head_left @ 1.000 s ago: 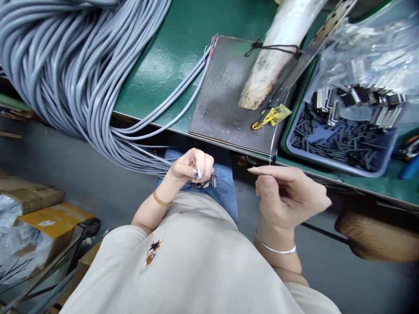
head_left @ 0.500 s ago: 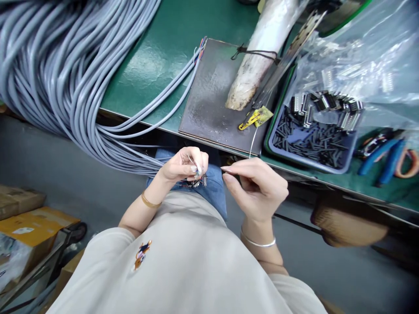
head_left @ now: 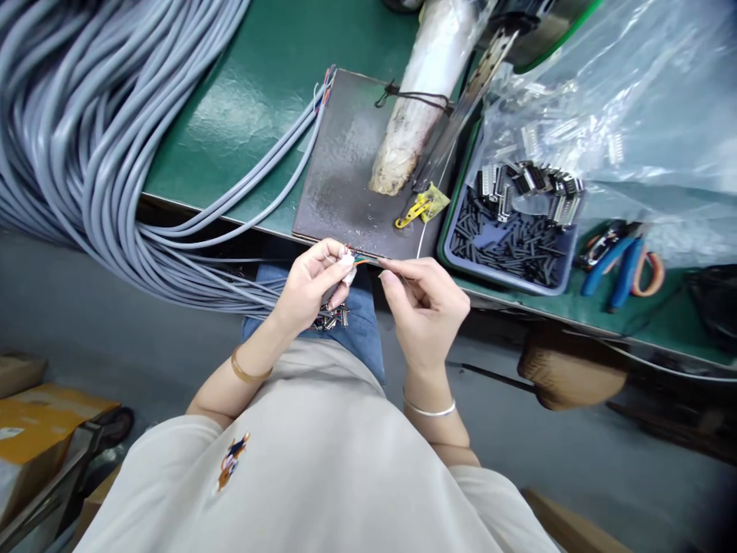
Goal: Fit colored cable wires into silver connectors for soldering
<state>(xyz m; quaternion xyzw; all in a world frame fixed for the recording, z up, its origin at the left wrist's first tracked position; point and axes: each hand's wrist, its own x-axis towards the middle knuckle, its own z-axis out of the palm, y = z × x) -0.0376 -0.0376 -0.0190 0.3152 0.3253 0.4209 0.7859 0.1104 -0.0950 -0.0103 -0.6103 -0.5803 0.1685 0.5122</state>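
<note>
My left hand (head_left: 314, 284) is closed round a cable end, from which thin coloured wires (head_left: 361, 259) fan out towards the right. Something whitish covers the tips of its thumb and finger. Opposite, my right hand (head_left: 429, 307) pinches thumb and forefinger together at the tips of these wires; a small dark thing may sit in the pinch, too small to make out. Below my left hand, several metal connectors (head_left: 337, 316) on cable ends rest over my jeans. Grey cables (head_left: 224, 284) run from there to the left.
A large bundle of grey cables (head_left: 104, 115) covers the bench's left. On a dark board (head_left: 339, 169) lie a white wrapped roll (head_left: 403, 130) and a yellow clip (head_left: 411, 213). To the right are a tray (head_left: 518, 284) with black tubes and connectors, and blue-handled pliers (head_left: 625, 269).
Both hands have risen towards the bench edge, and my right hand has come up to the wires. The coloured wires now spread out between the hands. The camera view has shifted right.
</note>
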